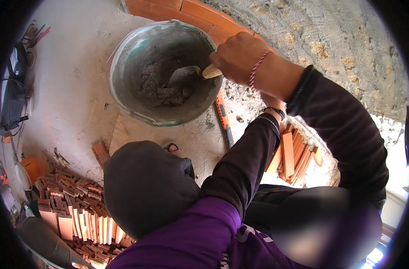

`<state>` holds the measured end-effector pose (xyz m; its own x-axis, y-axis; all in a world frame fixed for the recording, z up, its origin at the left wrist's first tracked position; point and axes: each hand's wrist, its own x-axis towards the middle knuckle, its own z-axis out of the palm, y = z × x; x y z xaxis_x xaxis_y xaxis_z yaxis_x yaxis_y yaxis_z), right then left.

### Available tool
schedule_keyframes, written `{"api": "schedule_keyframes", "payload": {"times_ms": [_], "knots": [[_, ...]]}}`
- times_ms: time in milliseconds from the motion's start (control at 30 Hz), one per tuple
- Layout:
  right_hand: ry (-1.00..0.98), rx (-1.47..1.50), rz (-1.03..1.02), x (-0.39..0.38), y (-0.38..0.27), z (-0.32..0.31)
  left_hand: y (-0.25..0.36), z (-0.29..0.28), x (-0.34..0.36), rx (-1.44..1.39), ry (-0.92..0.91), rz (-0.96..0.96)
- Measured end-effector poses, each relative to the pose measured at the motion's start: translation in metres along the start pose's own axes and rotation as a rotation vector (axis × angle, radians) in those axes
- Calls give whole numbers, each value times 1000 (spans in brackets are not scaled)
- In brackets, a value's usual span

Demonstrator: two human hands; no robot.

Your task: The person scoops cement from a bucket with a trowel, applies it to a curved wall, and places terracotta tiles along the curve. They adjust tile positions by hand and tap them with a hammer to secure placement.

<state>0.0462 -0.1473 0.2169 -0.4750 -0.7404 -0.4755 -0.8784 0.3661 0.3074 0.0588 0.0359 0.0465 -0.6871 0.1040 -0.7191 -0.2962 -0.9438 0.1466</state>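
My right hand (236,54), with a braided bracelet at the wrist, grips the wooden handle (210,71) of a trowel. Its blade (182,76) is inside a large bucket (124,80), among grey wet mortar (159,92). My left hand (269,99) is behind and below my right wrist, near the bucket's right side; its fingers are hidden. An orange and black long tool (221,110) lies on the floor beside the bucket.
Terracotta strips (289,152) lie at the right, with larger piles (88,215) at lower left. An orange tiled edge (195,13) runs behind the bucket beside rough concrete (343,45). Bags and tools (14,98) line the left. My sandalled foot (173,149) is below the bucket.
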Motion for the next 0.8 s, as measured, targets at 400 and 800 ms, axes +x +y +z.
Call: {"api": "schedule_keyframes", "payload": {"times_ms": [400,800], "knots": [[282,384,429,-139,17,18,107,-64,-1,-818,-306,-57],[228,400,550,-198,15,155,101,-106,28,-555,-442,224]]}}
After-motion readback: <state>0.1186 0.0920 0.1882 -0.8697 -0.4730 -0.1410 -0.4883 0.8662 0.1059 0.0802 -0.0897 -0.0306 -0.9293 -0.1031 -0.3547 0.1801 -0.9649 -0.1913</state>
